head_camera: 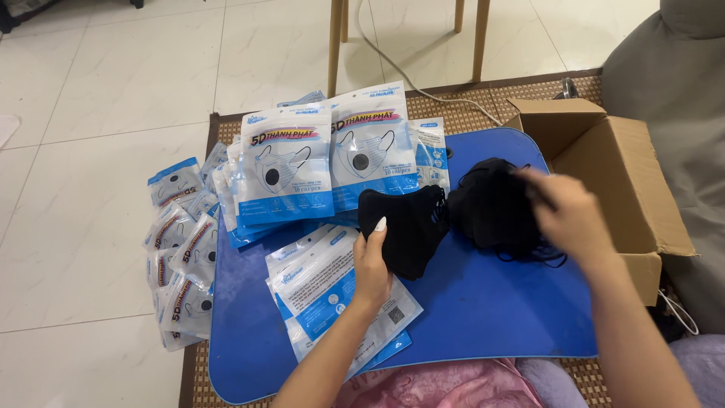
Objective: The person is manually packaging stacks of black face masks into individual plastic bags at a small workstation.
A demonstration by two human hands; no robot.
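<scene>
A: Tray (483, 317) first — the blue one spans your lap, with the open cardboard box (615, 162) at its right edge and sealed mask packets (287, 162) fanned over its far left corner.

B: And the masks themselves?

A: A loose black pile (491, 208) sits mid-tray, just left of the box. Your right hand (570, 215) is on its right side, fingers curled into the pile, though blur hides exactly what they pinch. Left of the pile, touching it, a small black stack (408, 227) lies with its long axis running away from you.

B: Which hand has that one?

A: Your left hand (371, 264) — it grips the stack's near left edge, above the empty pouches (325, 291).
</scene>
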